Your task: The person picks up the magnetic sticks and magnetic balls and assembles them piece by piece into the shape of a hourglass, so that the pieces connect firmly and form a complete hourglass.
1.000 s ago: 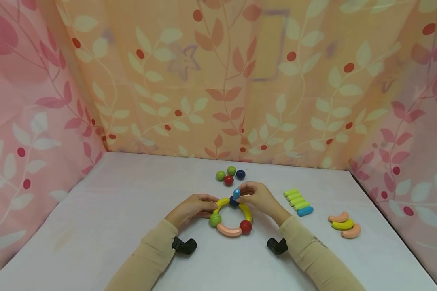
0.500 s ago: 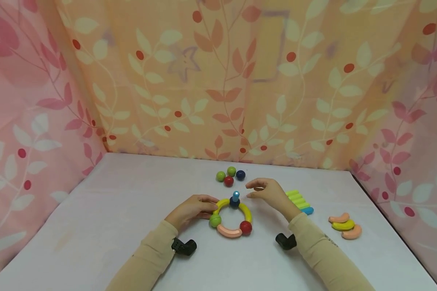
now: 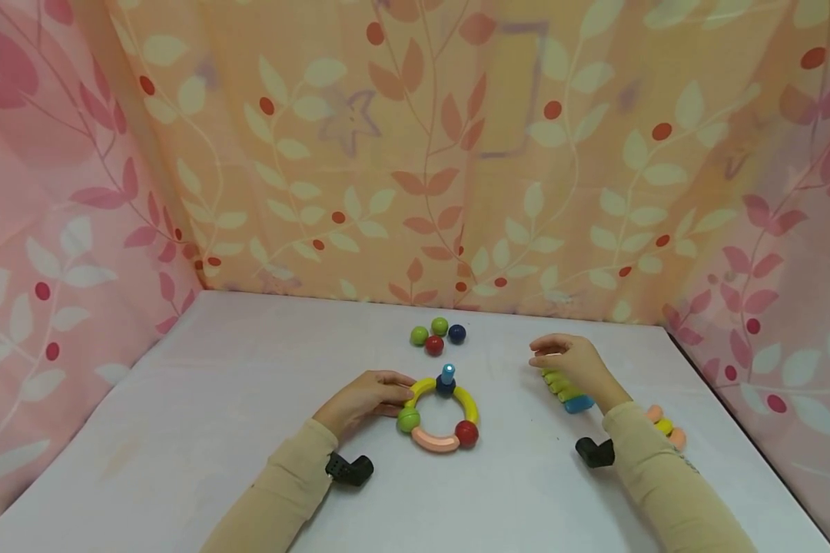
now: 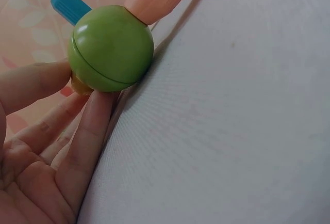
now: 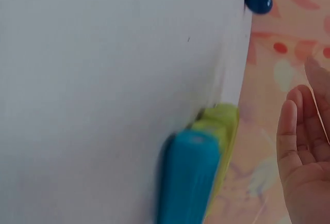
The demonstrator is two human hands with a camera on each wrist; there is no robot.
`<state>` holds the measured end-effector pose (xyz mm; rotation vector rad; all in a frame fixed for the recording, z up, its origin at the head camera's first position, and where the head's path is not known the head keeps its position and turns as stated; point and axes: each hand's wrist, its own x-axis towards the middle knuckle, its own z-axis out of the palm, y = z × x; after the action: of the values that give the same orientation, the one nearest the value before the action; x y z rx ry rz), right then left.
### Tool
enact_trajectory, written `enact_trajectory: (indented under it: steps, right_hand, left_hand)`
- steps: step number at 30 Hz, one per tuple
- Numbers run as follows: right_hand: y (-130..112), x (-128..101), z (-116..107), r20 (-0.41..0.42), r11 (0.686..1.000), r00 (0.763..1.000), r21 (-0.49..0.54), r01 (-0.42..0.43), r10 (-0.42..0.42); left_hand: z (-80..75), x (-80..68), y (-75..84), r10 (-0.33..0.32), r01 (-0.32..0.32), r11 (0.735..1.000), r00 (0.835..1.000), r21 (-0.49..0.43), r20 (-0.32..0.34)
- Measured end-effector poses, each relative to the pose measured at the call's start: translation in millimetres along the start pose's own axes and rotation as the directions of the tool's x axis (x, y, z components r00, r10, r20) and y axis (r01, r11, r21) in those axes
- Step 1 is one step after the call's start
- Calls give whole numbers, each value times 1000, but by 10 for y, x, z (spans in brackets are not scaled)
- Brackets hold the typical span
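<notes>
A ring of toy building pieces (image 3: 436,441) lies mid-table: yellow and peach curved rods joined by green, red and dark blue balls. A light blue stick (image 3: 447,374) stands upright on the dark blue ball (image 3: 446,387). My left hand (image 3: 373,394) pinches the ring's left yellow curved rod (image 3: 422,383) between thumb and fingers, beside the green ball (image 4: 112,47). My right hand (image 3: 576,364) holds nothing, its fingers loosely extended. It passes over a row of lime-green sticks (image 3: 555,382) with a blue stick (image 5: 190,175) at the near end, partly covering them in the head view.
Behind the ring sit loose balls, two green ones (image 3: 419,335), a red one (image 3: 434,346) and a dark blue one (image 3: 457,333). Loose curved rods (image 3: 676,438) lie at the right, partly hidden by the right sleeve. Patterned curtains (image 3: 415,153) enclose the white table (image 3: 214,369).
My right hand has let go of the light blue stick, which stays on the dark blue ball, and has moved right over the lime-green sticks. The left hand has stayed put.
</notes>
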<state>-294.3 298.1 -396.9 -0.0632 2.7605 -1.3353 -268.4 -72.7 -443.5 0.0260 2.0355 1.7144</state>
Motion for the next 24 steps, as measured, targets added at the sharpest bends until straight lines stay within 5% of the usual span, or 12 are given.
enact_trajectory:
  steps: [14, 24]
  right_hand:
    - [281, 6, -226, -19, 991, 991, -15, -130, 130]
    - [436, 2, -303, 57, 981, 984, 83, -173, 169]
  left_hand:
    - [2, 14, -8, -3, 3, 1000, 1000, 9, -6]
    - [4, -6, 6, -4, 4, 1000, 1000, 9, 4]
